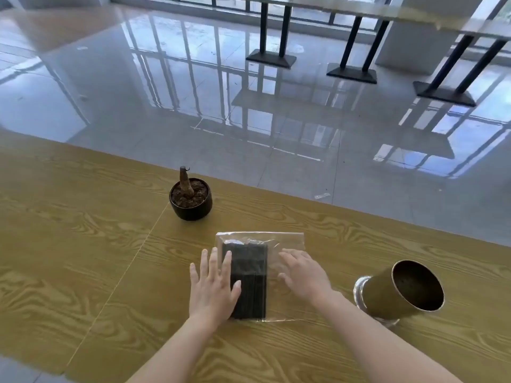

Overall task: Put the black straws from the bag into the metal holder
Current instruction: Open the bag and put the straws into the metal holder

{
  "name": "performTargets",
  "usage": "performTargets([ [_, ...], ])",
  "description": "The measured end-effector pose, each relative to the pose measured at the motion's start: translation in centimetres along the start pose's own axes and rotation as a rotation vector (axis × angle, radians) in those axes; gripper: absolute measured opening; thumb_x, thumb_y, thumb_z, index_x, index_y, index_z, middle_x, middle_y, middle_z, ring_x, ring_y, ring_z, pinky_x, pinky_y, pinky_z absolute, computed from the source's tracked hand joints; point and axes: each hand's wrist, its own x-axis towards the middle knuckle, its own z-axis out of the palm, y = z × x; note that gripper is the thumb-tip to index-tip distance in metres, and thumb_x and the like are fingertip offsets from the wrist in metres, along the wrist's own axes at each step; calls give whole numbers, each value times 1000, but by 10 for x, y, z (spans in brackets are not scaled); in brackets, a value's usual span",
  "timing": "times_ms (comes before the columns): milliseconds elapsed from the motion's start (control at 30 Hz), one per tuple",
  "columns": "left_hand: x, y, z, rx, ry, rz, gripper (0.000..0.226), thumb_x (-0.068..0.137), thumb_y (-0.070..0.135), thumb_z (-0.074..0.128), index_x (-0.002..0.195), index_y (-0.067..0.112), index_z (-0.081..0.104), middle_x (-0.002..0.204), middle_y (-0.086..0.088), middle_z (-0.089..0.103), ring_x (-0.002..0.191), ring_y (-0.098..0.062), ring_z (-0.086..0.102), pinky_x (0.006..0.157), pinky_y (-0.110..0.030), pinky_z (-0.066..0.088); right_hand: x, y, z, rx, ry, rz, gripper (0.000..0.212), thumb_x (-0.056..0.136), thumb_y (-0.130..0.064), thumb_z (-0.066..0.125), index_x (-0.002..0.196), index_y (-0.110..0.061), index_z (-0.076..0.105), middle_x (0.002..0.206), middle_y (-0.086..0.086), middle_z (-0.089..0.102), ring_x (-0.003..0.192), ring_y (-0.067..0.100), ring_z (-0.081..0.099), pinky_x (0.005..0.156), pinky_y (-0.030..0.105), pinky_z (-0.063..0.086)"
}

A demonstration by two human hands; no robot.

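My fingers point(213, 261) on the left hand point(214, 288) are spread flat and open, lying along the left edge of the bag, the thumb resting on the dark bundle inside; they pinch nothing. On my right hand point(302, 275) the fingers are loosely spread too, pressing down on the clear plastic at the bag's right side, nothing grasped.

The wood-grain bench point(83, 244) fills the lower half of the view, with a glossy tiled floor point(193, 92) beyond its far edge. The metal holder point(398, 291) stands to the right of my right arm, well apart from the bag, its open mouth showing a dark inside. A small black plant pot point(190, 199) with soil and a brown stub sits past the bag, to the left. The transparent bag point(287, 241) lies flat between my hands, and the black straws point(250, 280) are all inside it, packed side by side, pointing away from me.
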Motion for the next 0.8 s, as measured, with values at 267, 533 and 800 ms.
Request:
performTargets([
  [267,-21,-1,31,79,11,200,63,92,47,53,147,17,45,155,-16,40,149,-34,27,117,-58,29,-4,9,35,-126,-170,-58,70,99,-41,53,159,-28,18,169,-7,9,155,18,9,125,35,14],
  [533,-28,-2,51,-78,-24,126,60,98,40,42,152,14,38,162,-11,30,153,-26,18,124,-44,17,-58,11,54,-248,-70,7,44,88,-47,64,127,-27,64,136,-1,59,114,24,58,85,36,50],
  [800,-7,28,32,-255,-23,-232,88,87,57,63,153,12,27,141,-6,48,125,-23,45,97,-34,45,-27,-11,44,-136,9,9,41,93,-44,59,130,-26,58,126,-5,58,112,20,53,89,34,49],
])
